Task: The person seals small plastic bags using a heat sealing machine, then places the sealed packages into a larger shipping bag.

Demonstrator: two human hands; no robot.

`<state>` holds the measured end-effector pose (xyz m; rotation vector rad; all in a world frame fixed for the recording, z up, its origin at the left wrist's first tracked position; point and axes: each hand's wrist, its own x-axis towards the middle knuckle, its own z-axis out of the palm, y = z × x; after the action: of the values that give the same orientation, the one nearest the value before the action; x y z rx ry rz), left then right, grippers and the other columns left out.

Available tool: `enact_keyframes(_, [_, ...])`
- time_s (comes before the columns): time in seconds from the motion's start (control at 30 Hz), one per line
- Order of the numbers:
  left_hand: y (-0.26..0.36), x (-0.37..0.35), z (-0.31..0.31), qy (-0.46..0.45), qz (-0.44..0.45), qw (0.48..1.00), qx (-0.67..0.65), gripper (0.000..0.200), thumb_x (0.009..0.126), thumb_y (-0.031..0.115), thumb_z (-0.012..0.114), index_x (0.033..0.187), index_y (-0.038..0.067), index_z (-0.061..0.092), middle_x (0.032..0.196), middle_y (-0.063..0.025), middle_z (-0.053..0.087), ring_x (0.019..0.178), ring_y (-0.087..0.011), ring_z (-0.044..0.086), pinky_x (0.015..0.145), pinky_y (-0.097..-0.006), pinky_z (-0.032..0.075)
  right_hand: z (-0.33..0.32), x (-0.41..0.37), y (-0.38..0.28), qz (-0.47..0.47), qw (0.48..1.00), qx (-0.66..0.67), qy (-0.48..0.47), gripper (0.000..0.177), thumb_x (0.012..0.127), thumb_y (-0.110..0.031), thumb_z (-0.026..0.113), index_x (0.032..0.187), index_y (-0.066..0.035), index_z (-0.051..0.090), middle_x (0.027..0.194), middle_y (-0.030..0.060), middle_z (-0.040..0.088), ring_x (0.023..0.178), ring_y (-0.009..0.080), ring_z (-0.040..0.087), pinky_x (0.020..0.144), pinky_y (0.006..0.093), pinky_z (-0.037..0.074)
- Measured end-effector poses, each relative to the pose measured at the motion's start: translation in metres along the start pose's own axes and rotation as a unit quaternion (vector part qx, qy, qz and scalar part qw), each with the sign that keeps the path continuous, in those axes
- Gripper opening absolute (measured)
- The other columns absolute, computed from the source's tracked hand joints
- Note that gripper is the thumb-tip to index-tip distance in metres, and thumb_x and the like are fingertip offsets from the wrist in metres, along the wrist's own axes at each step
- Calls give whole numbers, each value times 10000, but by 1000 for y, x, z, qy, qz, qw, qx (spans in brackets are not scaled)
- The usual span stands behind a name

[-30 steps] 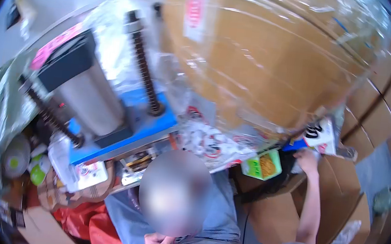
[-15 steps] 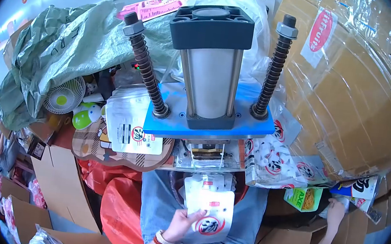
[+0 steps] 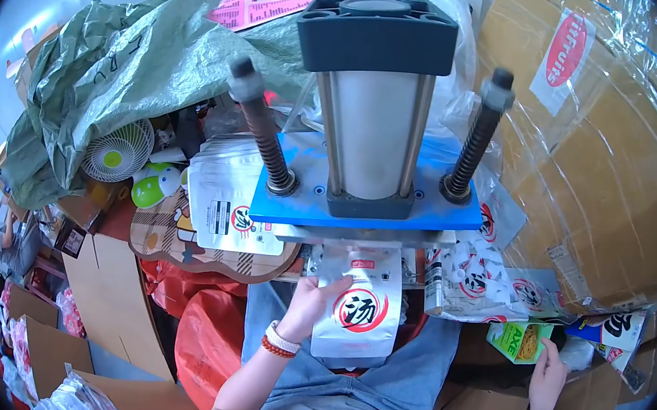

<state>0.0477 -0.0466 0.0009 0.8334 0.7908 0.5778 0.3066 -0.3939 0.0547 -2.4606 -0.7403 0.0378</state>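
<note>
My left hand (image 3: 317,305) grips the left edge of a white pouch (image 3: 357,322) with a black character in a red ring. The pouch's top end lies under the front edge of the press (image 3: 368,210), which has a blue plate and two spring rods. At the right, my right hand (image 3: 547,380) has its fingers apart beside a green box (image 3: 518,340) of yellow rubber bands and holds nothing that I can make out. A stack of white pouches (image 3: 218,192) lies on the brown plaid board (image 3: 166,239) left of the press.
Scattered printed pouches (image 3: 470,278) lie right of the press, before a big cardboard box (image 3: 607,180). A small fan (image 3: 117,157) and green sheeting (image 3: 110,59) stand at the left. Red bags (image 3: 203,345) lie below the board. Another person (image 3: 5,237) is at the far left.
My left hand has moved the pouch up to the press. The press plate looks lower, its rods blurred. My right hand has shifted left, nearer the green box.
</note>
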Motion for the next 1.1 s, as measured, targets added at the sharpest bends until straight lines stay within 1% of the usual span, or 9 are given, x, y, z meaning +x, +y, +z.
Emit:
enact_keyframes(0.07, [-7, 4, -5, 2, -8, 1000, 12, 210, 907, 110, 680, 1049, -44, 677, 973, -98, 716, 803, -135, 692, 703, -268, 556, 5, 8, 50, -6, 990, -137, 39, 274, 918, -42, 460, 1097, -50, 666, 817, 214, 640, 731, 344, 631, 678, 453, 470])
enact_keyframes(0.23, [9, 6, -22, -33, -27, 989, 142, 298, 914, 180, 695, 1109, -43, 656, 999, -60, 702, 837, -101, 656, 737, -259, 545, 54, 59, 275, 83, 965, -244, -54, 287, 856, -79, 478, 1042, -6, 684, 1045, 211, 671, 1019, 374, 613, 909, 456, 471])
enact_keyframes(0.33, [25, 15, -55, 101, 210, 957, 175, 335, 906, 228, 712, 1094, -44, 658, 939, -27, 696, 805, -100, 635, 703, -250, 516, 58, 72, 343, 3, 963, -268, 22, 271, 863, -119, 479, 989, 35, 664, 1051, 226, 660, 996, 395, 596, 898, 472, 463])
enact_keyframes(0.43, [57, 54, -125, 331, 434, 639, 542, 637, 841, 258, 756, 1331, -39, 479, 1287, -226, 550, 1189, -338, 539, 984, -430, 436, 60, 73, 294, 112, 955, -260, -85, 253, 875, -133, 475, 965, 44, 632, 1060, 250, 642, 1013, 407, 585, 884, 488, 453])
enact_keyframes(0.5, [87, 70, -145, 473, 360, 505, 626, 959, 772, 421, 782, 1492, 38, 278, 1491, -304, 294, 1384, -435, 304, 1113, -464, 302, 58, 88, 321, 135, 956, -262, -16, 237, 871, -142, 495, 966, 43, 608, 1041, 271, 625, 1009, 424, 578, 863, 499, 451])
enact_keyframes(0.57, [105, 92, -181, 540, 303, 558, 553, 1085, 732, 423, 818, 1507, -4, 191, 1534, -295, 160, 1391, -424, 294, 1103, -450, 325, 61, 91, 346, 90, 953, -287, -45, 239, 867, -141, 508, 980, 47, 602, 1017, 277, 624, 996, 432, 581, 850, 502, 455])
enact_keyframes(0.67, [125, 88, -208, 411, 288, 758, 417, 1194, 651, 490, 860, 1496, -39, 204, 1361, -286, 487, 1252, -387, 520, 1019, -413, 444, 61, 93, 344, 61, 967, -233, -81, 228, 859, -139, 543, 984, 44, 599, 979, 287, 627, 953, 453, 591, 811, 506, 470])
enact_keyframes(1.0, [99, 95, -218, 509, 290, 667, 460, 846, 735, 631, 743, 1100, -106, 544, 1042, -280, 654, 959, -407, 654, 832, -417, 518, 75, 91, 343, 47, 970, -240, -17, 205, 875, -140, 540, 965, 35, 597, 962, 274, 634, 923, 451, 593, 804, 502, 472])
enact_keyframes(1.1, [103, 82, -197, 554, 274, 547, 565, 852, 812, 629, 643, 1290, -54, 469, 1284, -286, 518, 1273, -431, 436, 1007, -556, 369, 46, 76, 277, 13, 981, -194, 6, 193, 916, -158, 532, 908, 23, 598, 874, 257, 632, 859, 443, 597, 742, 511, 450])
